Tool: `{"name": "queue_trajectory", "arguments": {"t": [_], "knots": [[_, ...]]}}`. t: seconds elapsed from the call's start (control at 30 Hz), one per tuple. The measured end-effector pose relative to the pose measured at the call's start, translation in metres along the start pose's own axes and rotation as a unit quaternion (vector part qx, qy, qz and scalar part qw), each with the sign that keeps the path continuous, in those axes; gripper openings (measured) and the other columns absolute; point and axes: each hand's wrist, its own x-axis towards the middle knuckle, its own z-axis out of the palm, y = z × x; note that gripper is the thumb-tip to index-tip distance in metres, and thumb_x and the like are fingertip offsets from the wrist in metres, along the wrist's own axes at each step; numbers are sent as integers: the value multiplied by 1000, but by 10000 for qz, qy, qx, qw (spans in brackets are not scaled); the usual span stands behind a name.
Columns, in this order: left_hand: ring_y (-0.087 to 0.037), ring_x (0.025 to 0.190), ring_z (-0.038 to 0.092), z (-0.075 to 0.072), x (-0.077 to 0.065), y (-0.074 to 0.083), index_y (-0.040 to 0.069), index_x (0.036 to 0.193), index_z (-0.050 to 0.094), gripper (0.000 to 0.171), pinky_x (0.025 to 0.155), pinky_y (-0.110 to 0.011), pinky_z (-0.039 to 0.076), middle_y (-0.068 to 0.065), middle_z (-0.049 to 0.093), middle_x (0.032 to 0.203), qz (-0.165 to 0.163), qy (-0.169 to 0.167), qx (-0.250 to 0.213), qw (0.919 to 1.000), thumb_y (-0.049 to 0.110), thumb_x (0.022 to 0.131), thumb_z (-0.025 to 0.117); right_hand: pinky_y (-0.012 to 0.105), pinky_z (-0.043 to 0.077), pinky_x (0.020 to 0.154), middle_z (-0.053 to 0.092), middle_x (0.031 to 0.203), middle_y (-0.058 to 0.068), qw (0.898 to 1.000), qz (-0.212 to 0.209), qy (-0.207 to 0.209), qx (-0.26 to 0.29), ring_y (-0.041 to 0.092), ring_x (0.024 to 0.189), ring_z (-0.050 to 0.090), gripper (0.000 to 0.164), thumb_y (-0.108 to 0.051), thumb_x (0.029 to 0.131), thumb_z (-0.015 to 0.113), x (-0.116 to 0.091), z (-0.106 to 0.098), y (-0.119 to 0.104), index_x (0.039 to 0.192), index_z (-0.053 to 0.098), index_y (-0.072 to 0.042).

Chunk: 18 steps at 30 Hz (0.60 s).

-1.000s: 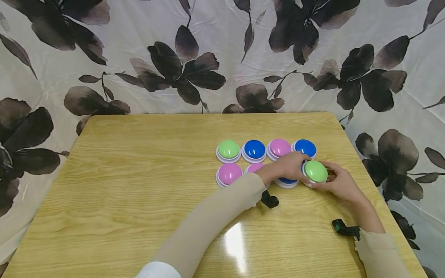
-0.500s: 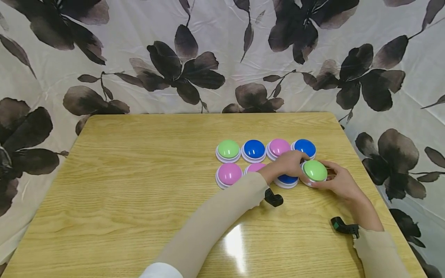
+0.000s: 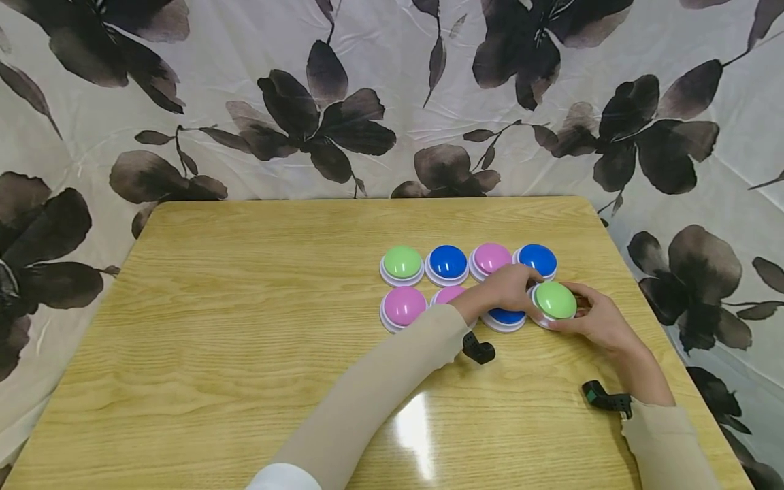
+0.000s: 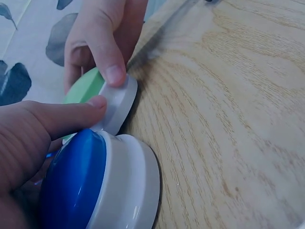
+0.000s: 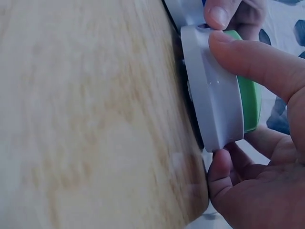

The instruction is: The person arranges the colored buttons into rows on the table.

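A green push button (image 3: 555, 299) on a round white base stands at the right end of the near row. My right hand (image 3: 603, 323) holds it from the right, thumb on the front of the base and fingers around the far side. From the left, my left hand (image 3: 511, 289) also grips it, its thumb (image 4: 76, 117) on the white base close to the right thumb (image 4: 112, 67). A blue button (image 4: 71, 186) sits right beside it, under the left hand. In the right wrist view the base's underside is close to the wooden table (image 5: 95, 114).
The far row holds a green button (image 3: 402, 263), a blue one (image 3: 448, 263), a pink one (image 3: 493, 258) and another blue one (image 3: 538, 258). Two pink buttons are nearer, one (image 3: 405, 307) in full view, the other (image 3: 449, 295) partly behind the left forearm. A floral cloth (image 3: 367, 41) hangs behind.
My left wrist has shifted very slightly. Both hands keep their hold on the green button, which stays in nearly the same place.
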Motion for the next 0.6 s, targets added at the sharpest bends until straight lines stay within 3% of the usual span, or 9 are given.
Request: {"name": "queue_trajectory", "arguments": {"t": [0.4, 0.6], "knots": [[-2, 108, 54, 0, 1, 0, 12, 136, 57, 72, 90, -13, 41, 6, 61, 124, 143, -48, 101, 9998, 38, 75, 85, 19, 46, 76, 47, 132, 22, 9997, -148, 11, -169, 18, 100, 51, 82, -19, 78, 84, -1, 1, -4, 144, 39, 2], [-3, 106, 54, -3, 0, -1, 7, 137, 55, 68, 89, -12, 40, 2, 61, 124, 323, -190, 35, 9993, 32, 79, 82, 20, 44, 78, 47, 132, 24, 9991, -174, -45, -388, 25, 104, 50, 84, -21, 78, 83, -2, 1, -5, 144, 37, 4]]}}
